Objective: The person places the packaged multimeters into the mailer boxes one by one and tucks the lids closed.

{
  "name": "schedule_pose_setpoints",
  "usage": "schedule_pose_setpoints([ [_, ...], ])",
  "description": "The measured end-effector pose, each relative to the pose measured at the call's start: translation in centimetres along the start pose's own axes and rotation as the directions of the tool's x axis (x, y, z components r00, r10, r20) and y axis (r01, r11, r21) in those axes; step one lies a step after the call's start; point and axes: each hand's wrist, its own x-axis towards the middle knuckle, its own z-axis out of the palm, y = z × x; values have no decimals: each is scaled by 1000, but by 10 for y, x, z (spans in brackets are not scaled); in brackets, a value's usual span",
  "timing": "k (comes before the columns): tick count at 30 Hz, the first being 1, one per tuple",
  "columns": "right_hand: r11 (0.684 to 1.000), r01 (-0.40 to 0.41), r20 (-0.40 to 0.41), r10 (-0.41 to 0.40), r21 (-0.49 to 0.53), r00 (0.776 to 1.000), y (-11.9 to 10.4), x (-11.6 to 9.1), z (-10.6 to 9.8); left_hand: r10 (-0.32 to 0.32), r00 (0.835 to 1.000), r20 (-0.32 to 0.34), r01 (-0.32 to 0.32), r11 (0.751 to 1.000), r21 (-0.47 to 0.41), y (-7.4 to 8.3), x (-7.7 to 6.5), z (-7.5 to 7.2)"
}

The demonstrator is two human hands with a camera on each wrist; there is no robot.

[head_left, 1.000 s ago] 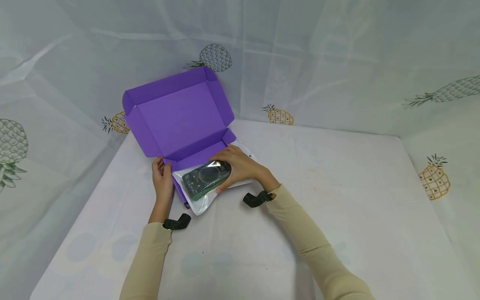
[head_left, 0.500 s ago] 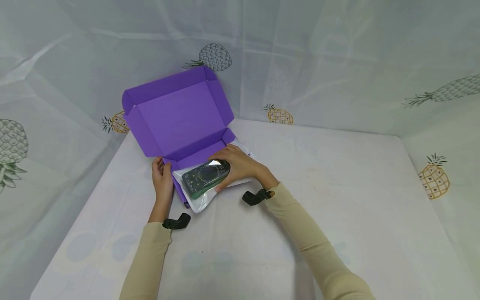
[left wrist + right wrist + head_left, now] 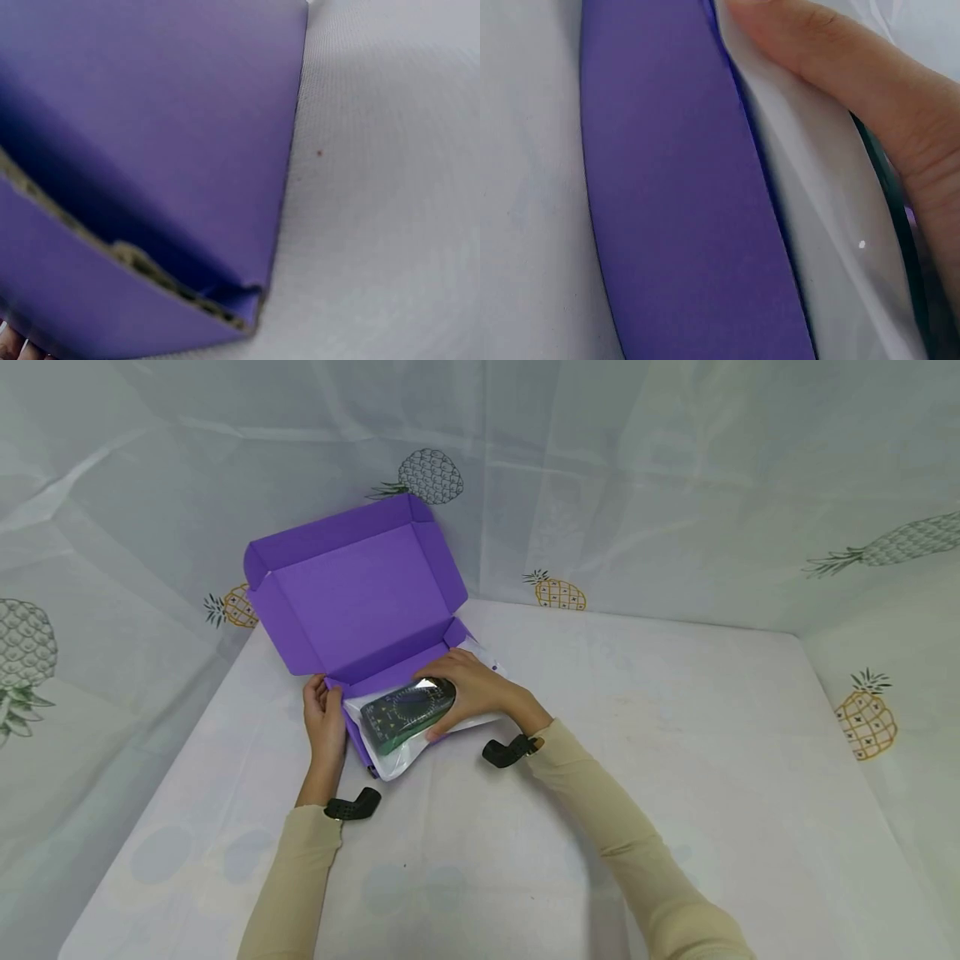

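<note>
In the head view a purple cardboard box [image 3: 367,597] stands with its lid raised. Over its front part lies a white-and-clear plastic bag [image 3: 393,766] with a dark green multimeter [image 3: 405,714] inside. My right hand [image 3: 476,689] grips the multimeter's right end through the bag, thumb on the near side. My left hand [image 3: 324,722] holds the box's left wall at the front corner. In the left wrist view, fingertips [image 3: 11,343] show below the box wall. The right wrist view has my thumb on the bag [image 3: 810,217], beside the box's front wall [image 3: 679,195].
A white cloth covers the table [image 3: 675,760], which stretches far to the right of the box. A pineapple-print curtain [image 3: 637,485] rises behind and at both sides. The raised lid stands close to the curtain at the back left.
My right hand has moved the bagged multimeter slightly left and away from me, and the bag's near corner lies closer to the box. My left hand and the box have stayed in place.
</note>
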Motion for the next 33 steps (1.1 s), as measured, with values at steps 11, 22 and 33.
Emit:
schedule_pose_setpoints([
  [11,999,-2,59,-1,46,998,7,10,2,-2,1000,-7,2,1000,-11,0,3,0],
  [22,998,-64,179,58,28,982,13,19,3,25,1000,6,-25,1000,-3,-10,4,-1],
  [33,999,-42,157,40,11,987,18,23,8,32,999,3,-32,999,1,-10,3,-1],
])
